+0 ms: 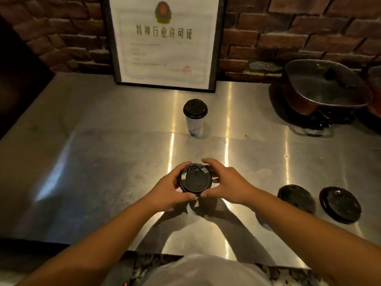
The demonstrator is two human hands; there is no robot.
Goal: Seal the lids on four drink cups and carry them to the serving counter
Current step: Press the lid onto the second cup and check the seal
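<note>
A drink cup with a black lid (195, 180) stands on the steel counter (103, 153) right in front of me. My left hand (171, 188) wraps its left side and my right hand (226, 182) its right side, thumbs meeting at the lid's near rim. The cup's body is hidden under the lid and hands. Farther back stands a second cup (194, 118), white with a black lid on it. Two more black-lidded cups (296, 198) (340, 204) stand at the right, seen from above.
A framed certificate (165, 40) leans against the brick wall at the back. A dark pot with a glass lid (323, 87) sits on a burner at the back right. The counter's front edge runs just before my body.
</note>
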